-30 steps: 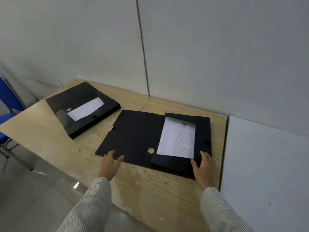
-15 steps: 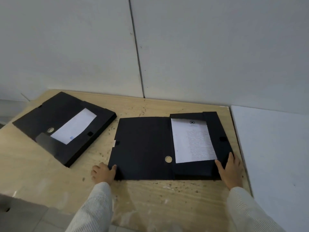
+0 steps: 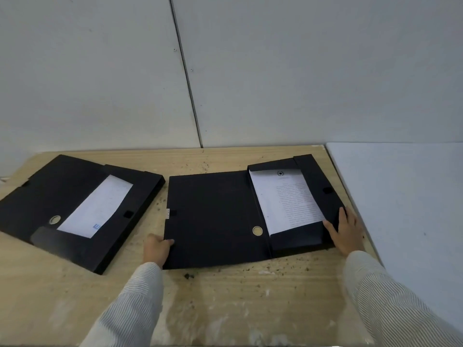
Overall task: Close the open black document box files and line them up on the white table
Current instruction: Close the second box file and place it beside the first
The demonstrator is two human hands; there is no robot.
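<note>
L fingers [image 3: 168, 242] clamped on open box file [image 3: 215, 219] lid corner, R fingers [image 3: 332, 227] spread flat on tray

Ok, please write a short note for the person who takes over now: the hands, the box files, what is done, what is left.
Left hand: grips the near left corner of the right file's open cover.
Right hand: flat on that file's near right corner, beside the paper.
Left file: open, at an angle on the wooden table.
Done: nothing closed yet.
Left: close both files, line them up on the white table at the right.
</note>
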